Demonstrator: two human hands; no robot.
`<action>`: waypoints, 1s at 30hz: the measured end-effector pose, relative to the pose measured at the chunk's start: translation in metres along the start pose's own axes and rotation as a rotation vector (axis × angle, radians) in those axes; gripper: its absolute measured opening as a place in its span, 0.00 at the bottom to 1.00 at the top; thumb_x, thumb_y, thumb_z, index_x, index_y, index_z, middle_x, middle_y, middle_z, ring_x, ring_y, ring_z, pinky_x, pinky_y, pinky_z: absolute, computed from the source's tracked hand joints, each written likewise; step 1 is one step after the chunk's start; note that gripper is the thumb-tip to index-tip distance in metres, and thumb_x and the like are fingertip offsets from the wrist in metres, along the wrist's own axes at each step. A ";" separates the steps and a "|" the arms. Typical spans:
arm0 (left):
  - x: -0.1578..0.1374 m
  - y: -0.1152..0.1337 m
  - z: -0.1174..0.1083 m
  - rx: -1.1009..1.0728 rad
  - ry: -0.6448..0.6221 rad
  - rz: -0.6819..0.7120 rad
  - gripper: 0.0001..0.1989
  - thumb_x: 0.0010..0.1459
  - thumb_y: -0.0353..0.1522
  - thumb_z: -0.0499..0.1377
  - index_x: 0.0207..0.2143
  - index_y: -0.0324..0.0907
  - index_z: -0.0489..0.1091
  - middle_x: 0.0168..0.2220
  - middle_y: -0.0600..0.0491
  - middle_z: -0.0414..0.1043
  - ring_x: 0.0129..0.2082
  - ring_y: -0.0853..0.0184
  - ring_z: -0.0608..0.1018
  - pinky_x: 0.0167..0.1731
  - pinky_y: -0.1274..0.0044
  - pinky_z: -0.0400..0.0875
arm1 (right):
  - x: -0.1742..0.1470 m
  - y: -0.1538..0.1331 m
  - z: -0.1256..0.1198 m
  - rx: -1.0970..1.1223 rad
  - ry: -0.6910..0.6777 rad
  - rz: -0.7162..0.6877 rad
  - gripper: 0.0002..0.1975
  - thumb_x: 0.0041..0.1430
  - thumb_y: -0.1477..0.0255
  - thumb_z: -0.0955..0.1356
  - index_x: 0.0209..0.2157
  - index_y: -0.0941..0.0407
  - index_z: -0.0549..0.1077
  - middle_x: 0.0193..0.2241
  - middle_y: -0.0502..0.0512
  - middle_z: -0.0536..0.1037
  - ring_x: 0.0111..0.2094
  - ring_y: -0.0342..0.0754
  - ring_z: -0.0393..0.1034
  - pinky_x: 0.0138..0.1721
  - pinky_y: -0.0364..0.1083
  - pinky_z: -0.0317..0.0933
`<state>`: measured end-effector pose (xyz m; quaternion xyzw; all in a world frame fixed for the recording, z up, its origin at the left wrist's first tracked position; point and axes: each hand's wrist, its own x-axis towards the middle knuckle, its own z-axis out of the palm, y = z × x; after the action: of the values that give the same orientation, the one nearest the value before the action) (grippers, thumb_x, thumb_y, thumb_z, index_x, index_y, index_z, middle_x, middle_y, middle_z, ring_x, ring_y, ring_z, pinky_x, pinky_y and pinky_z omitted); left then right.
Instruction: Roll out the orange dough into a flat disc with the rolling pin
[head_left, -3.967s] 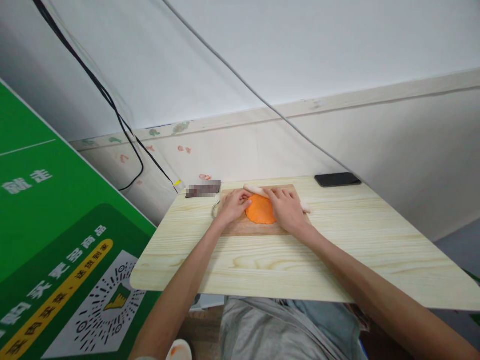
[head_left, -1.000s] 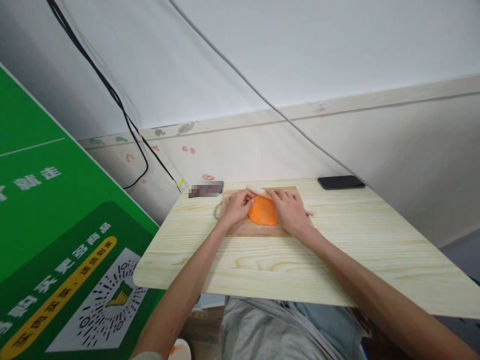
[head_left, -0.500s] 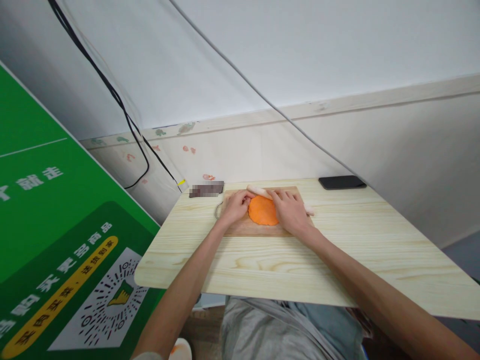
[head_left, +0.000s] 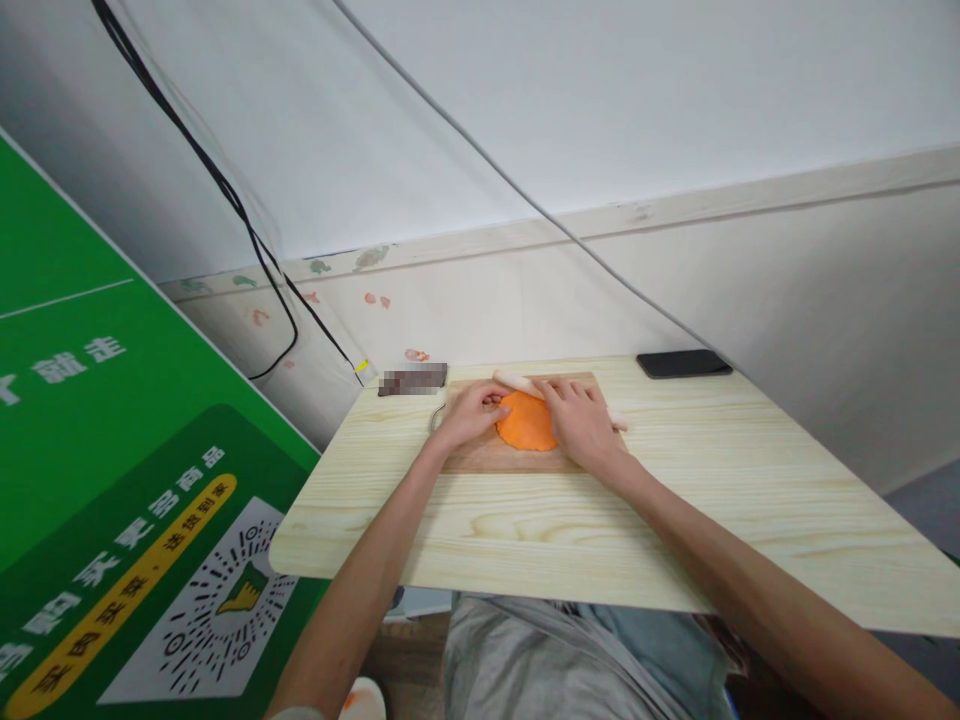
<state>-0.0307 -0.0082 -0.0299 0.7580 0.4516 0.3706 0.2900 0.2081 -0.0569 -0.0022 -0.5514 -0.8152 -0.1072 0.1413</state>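
Note:
A flat, round sheet of orange dough (head_left: 526, 424) with a slightly uneven rim lies on a wooden cutting board (head_left: 487, 461). Across its far edge runs a pale wooden rolling pin (head_left: 513, 379), slanting down to the right. My right hand (head_left: 579, 418) rests over the pin's middle, fingers bent across it, and the pin's right end shows past the hand. At the dough's left edge is my left hand (head_left: 469, 415), its thumb touching the orange surface and its curled fingers apart from the thumb.
A black phone (head_left: 684, 364) lies at the table's back right. A blurred-out dark object (head_left: 412, 379) is at the back left. The board's metal handle (head_left: 436, 418) sticks out left. A green printed panel (head_left: 112, 420) stands left of the table (head_left: 525, 540); cables (head_left: 247, 220) hang by the wall.
My left thumb has moved apart from the fingertips and onto the dough's left edge. The dough's left edge has shifted slightly. My right hand and the rolling pin look nearly still.

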 end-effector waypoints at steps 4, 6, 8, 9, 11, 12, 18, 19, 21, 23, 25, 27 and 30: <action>0.001 0.001 -0.002 -0.014 -0.031 0.008 0.14 0.60 0.25 0.67 0.49 0.40 0.82 0.51 0.46 0.82 0.49 0.62 0.82 0.55 0.68 0.78 | 0.000 0.000 0.001 0.002 0.001 0.001 0.27 0.75 0.78 0.59 0.71 0.54 0.67 0.62 0.65 0.78 0.58 0.59 0.71 0.55 0.54 0.57; 0.002 0.002 -0.002 -0.031 -0.037 -0.002 0.14 0.59 0.24 0.66 0.49 0.39 0.82 0.50 0.46 0.82 0.48 0.62 0.82 0.55 0.68 0.78 | 0.000 0.000 0.001 0.005 0.003 0.003 0.27 0.75 0.78 0.59 0.71 0.54 0.67 0.62 0.65 0.77 0.58 0.59 0.71 0.55 0.54 0.57; 0.002 0.003 -0.001 -0.048 -0.033 -0.014 0.15 0.58 0.23 0.66 0.48 0.40 0.82 0.50 0.47 0.82 0.48 0.63 0.82 0.55 0.69 0.78 | 0.000 0.000 0.001 0.007 0.001 0.005 0.28 0.74 0.78 0.59 0.71 0.54 0.67 0.62 0.66 0.77 0.58 0.59 0.71 0.55 0.54 0.57; 0.003 0.003 -0.001 -0.053 -0.029 -0.021 0.15 0.58 0.22 0.66 0.47 0.40 0.82 0.49 0.47 0.82 0.48 0.63 0.82 0.54 0.69 0.78 | 0.000 0.000 0.001 0.008 -0.002 0.005 0.28 0.74 0.78 0.59 0.71 0.54 0.67 0.62 0.66 0.78 0.58 0.59 0.71 0.55 0.54 0.57; 0.003 0.004 0.000 -0.060 -0.022 -0.038 0.15 0.57 0.22 0.65 0.47 0.40 0.82 0.49 0.48 0.83 0.47 0.63 0.82 0.54 0.70 0.78 | 0.000 0.000 0.000 0.010 -0.005 0.006 0.28 0.75 0.78 0.59 0.71 0.54 0.67 0.61 0.66 0.78 0.58 0.60 0.71 0.55 0.54 0.57; 0.003 0.004 0.000 -0.066 -0.019 -0.050 0.15 0.57 0.21 0.65 0.46 0.40 0.82 0.49 0.48 0.83 0.47 0.64 0.82 0.54 0.70 0.78 | 0.000 0.000 0.000 0.012 -0.004 0.006 0.28 0.75 0.78 0.58 0.71 0.54 0.67 0.62 0.65 0.78 0.58 0.60 0.71 0.55 0.55 0.57; 0.005 0.004 0.003 -0.089 -0.003 -0.104 0.18 0.55 0.18 0.62 0.44 0.41 0.82 0.47 0.50 0.83 0.46 0.65 0.83 0.51 0.72 0.79 | 0.000 0.001 0.001 0.016 0.004 -0.005 0.28 0.74 0.78 0.59 0.71 0.54 0.67 0.62 0.66 0.78 0.58 0.59 0.70 0.56 0.54 0.57; 0.006 0.004 0.003 -0.088 -0.004 -0.107 0.18 0.54 0.18 0.62 0.44 0.41 0.82 0.46 0.50 0.83 0.45 0.65 0.83 0.50 0.73 0.79 | 0.000 0.001 0.001 0.017 0.004 -0.005 0.28 0.74 0.78 0.59 0.71 0.54 0.67 0.62 0.66 0.78 0.58 0.59 0.70 0.56 0.54 0.57; 0.006 0.004 0.003 -0.090 -0.008 -0.105 0.18 0.54 0.18 0.62 0.44 0.40 0.82 0.45 0.50 0.83 0.44 0.65 0.83 0.50 0.72 0.78 | 0.000 0.000 0.001 0.017 0.003 -0.001 0.28 0.74 0.78 0.59 0.71 0.54 0.67 0.62 0.66 0.77 0.58 0.59 0.70 0.55 0.54 0.57; 0.006 0.003 0.002 -0.089 -0.010 -0.099 0.17 0.55 0.19 0.63 0.44 0.40 0.82 0.45 0.49 0.84 0.44 0.65 0.83 0.51 0.72 0.78 | -0.001 0.000 0.000 0.017 0.001 0.002 0.28 0.74 0.78 0.58 0.71 0.54 0.68 0.63 0.65 0.77 0.57 0.59 0.71 0.55 0.54 0.57; 0.005 0.003 0.000 -0.079 -0.008 -0.092 0.16 0.56 0.20 0.64 0.45 0.40 0.82 0.46 0.49 0.84 0.44 0.64 0.82 0.52 0.71 0.78 | -0.001 0.000 -0.001 0.019 0.002 0.001 0.28 0.74 0.78 0.58 0.71 0.54 0.68 0.63 0.65 0.77 0.57 0.59 0.71 0.55 0.54 0.56; 0.004 0.003 -0.003 -0.058 -0.016 -0.064 0.14 0.59 0.22 0.63 0.46 0.40 0.83 0.47 0.48 0.84 0.46 0.63 0.82 0.53 0.69 0.77 | -0.001 -0.001 -0.002 0.020 0.005 0.004 0.28 0.74 0.79 0.58 0.71 0.54 0.68 0.62 0.65 0.77 0.58 0.59 0.70 0.55 0.54 0.56; 0.004 0.003 -0.006 -0.040 -0.041 -0.020 0.13 0.63 0.23 0.62 0.46 0.40 0.83 0.48 0.47 0.84 0.48 0.62 0.82 0.55 0.68 0.76 | -0.001 0.000 -0.002 0.021 0.004 0.005 0.28 0.74 0.79 0.58 0.71 0.55 0.68 0.63 0.65 0.77 0.58 0.59 0.70 0.55 0.54 0.57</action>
<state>-0.0331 -0.0057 -0.0231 0.7548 0.4458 0.3611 0.3181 0.2082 -0.0585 -0.0005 -0.5519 -0.8145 -0.0993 0.1488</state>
